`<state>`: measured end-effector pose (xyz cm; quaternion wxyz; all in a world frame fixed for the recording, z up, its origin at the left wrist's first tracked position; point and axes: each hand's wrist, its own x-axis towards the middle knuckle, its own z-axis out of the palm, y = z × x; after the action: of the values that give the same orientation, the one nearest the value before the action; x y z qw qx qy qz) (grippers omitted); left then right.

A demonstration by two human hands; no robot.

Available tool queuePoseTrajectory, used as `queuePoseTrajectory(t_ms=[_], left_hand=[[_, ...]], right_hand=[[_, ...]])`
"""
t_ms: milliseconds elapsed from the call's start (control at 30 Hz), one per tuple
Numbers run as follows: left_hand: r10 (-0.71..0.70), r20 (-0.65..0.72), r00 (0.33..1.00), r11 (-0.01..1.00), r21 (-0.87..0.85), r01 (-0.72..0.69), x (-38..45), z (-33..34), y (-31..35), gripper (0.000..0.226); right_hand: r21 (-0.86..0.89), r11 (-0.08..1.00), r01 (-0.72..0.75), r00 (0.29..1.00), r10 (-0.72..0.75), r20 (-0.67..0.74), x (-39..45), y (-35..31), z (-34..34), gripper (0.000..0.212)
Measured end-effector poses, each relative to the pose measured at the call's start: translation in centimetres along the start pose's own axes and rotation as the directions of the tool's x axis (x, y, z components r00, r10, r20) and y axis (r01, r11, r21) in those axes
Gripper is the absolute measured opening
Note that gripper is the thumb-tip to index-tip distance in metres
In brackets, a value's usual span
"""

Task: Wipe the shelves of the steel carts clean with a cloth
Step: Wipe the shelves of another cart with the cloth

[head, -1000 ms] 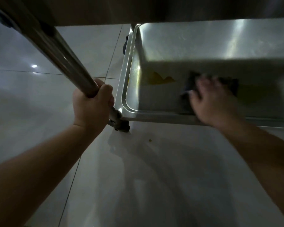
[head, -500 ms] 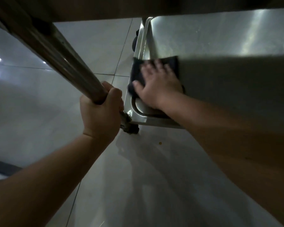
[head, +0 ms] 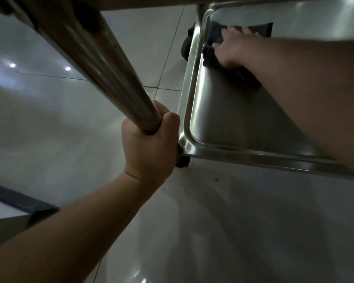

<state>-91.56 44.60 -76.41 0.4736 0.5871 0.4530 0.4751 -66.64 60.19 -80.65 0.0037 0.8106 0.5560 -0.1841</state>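
Observation:
The steel cart's bottom shelf is a shallow tray with a raised rim, low over the floor at the right. A dark cloth lies in its far left corner. My right hand presses flat on the cloth, fingers spread toward the far rim, with the forearm crossing the shelf. My left hand grips the cart's steel upright post just above the near left corner, fingers wrapped round it.
Black caster wheels sit under the near corner and the far left corner. Glossy pale floor tiles surround the cart. A small crumb lies on the floor by the near rim. A higher shelf's underside spans the top edge.
My right hand has slid the cloth from the shelf's middle to its left edge, then away from me into the far left corner. My left hand has kept its grip on the post.

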Motion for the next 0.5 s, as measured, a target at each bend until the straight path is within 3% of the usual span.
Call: queuePoseTrajectory(t_ms=[100,333,433,500], left_hand=[[0.017,-0.015,1.000,1.000,0.008,-0.017,0.0,0.0,-0.2,0.026],[0.059,0.008,0.998,0.998,-0.008,-0.059,-1.0,-0.7,-0.7,0.029],[0.026,-0.027,0.999,1.000,-0.011,-0.026,-1.2,-0.8,-0.8,0.028],[0.016,-0.053,0.998,1.000,-0.011,-0.017,-1.0,-0.7,-0.7,0.027]], right_hand=[[0.026,1.000,0.016,1.000,-0.017,0.020,-0.1,-0.6,0.0,0.065],[-0.044,0.942,0.332,0.942,-0.328,0.075,-5.4,-1.6,1.7,0.067],[-0.037,0.893,0.448,0.890,-0.442,0.108,-10.9,-0.4,3.6,0.069],[-0.018,0.817,0.577,0.810,-0.570,0.137,-15.5,0.7,5.0,0.069]])
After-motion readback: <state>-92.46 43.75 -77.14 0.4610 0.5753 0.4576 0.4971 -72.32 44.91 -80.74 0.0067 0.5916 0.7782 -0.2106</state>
